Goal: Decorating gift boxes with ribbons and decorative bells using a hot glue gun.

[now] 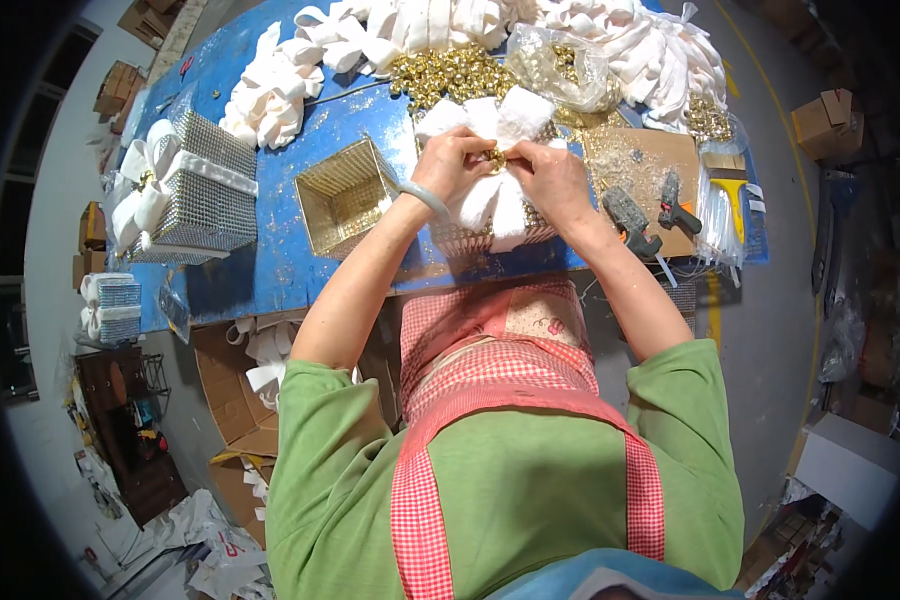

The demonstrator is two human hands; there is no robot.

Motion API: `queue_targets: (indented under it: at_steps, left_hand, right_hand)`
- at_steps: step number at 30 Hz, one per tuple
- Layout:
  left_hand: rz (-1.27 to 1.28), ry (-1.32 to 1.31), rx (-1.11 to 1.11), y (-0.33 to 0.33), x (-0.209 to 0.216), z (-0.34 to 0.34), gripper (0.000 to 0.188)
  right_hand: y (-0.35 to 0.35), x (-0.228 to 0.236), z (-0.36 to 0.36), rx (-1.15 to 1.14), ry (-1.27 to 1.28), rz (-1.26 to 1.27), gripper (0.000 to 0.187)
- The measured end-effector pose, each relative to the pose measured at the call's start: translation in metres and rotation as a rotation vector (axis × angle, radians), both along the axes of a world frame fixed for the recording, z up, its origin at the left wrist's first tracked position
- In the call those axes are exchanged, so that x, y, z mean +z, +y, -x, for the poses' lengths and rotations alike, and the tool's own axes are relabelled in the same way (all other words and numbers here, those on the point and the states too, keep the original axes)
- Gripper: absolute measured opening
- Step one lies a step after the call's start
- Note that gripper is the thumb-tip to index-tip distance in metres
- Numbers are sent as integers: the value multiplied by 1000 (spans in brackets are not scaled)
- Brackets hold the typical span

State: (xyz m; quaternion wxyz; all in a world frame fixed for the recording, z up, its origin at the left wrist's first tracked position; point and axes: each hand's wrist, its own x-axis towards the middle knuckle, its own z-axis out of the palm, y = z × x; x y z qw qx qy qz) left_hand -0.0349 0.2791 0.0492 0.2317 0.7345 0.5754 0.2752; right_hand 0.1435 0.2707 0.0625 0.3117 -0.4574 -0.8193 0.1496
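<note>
Both hands work at the middle of a white bow (508, 215), which lies on a woven-looking box (453, 240) at the near edge of the blue counter (280, 205). The left hand (448, 168) and the right hand (552, 182) are closed at the fingertips, pinching a small gold ornament (496, 160) between them at the bow's knot; the fingers partly hide it.

To the left stands an open gold box (315, 212), and farther left a glittering silver box (210, 205) with its own white bow tied on. Beyond the hands, gold ornaments (448, 75) lie heaped beside a clear plastic bag (560, 72), with white bows (660, 60) piled along the far side.

At right, two glue guns (625, 212) rest on or beside a cardboard sheet (650, 150), near clear sticks (715, 222) and a yellow tool (737, 205). The white plastic bag (225, 550) at lower left bears red marks, too small to read. The apron (535, 315) carries a pink printed figure on a pale patch.
</note>
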Motion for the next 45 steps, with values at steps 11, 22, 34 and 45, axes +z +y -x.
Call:
queue_targets:
  at_steps: [11,22,34,45]
  left_hand:
    - [-56,-64,-65,-2,1,-1,30]
    - [38,-195,24,-9,13,3,49]
    - [-389,-552,635,-123,15,123,14]
    - [-193,-231,1578,-253,-136,436,19]
  right_hand:
    - [-3,-4,0,-11,-28,-37,7]
    - [-1,15,2,128,-15,-142,22]
    - [2,23,30,180,-61,122,26]
    - [6,24,42,138,-156,147,27]
